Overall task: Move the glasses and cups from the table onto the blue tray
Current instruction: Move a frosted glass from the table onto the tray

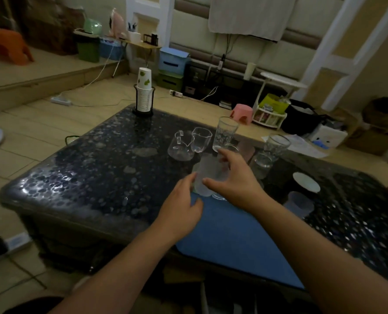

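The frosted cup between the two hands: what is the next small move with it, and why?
Probably set the frosted cup down on the far end of the blue tray and let go. The left hand touches its side, and the right hand reaches over it, right at the tray's far edge. Several glasses, such as the tall glass, wait on the table.

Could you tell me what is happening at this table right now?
A person is clearing glassware onto a blue tray. The left hand touches a frosted cup at the tray's far edge, while the right hand reaches over it with fingers spread. A clear pitcher, several glasses and another cup are on the dark table, off the tray.
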